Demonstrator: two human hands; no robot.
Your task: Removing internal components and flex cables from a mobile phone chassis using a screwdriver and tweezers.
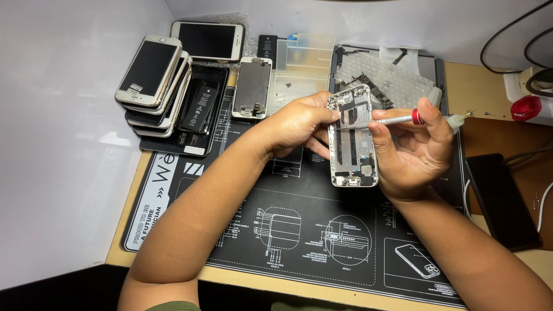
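Note:
My left hand (299, 124) grips the upper left edge of an opened phone housing (352, 144), held tilted above the black repair mat (299, 230), its inner parts facing me. My right hand (416, 147) supports the housing's right side and pinches a thin silver screwdriver (387, 120) with a red end cap. The screwdriver's tip rests inside the upper part of the housing.
A stack of phones (152, 80) lies at the back left, beside a black battery (199, 106) and a detached screen panel (252, 87). A clear parts tray (299, 63) and bubble wrap (386, 75) sit behind. A dark phone (501, 198) and cables (530, 80) lie right.

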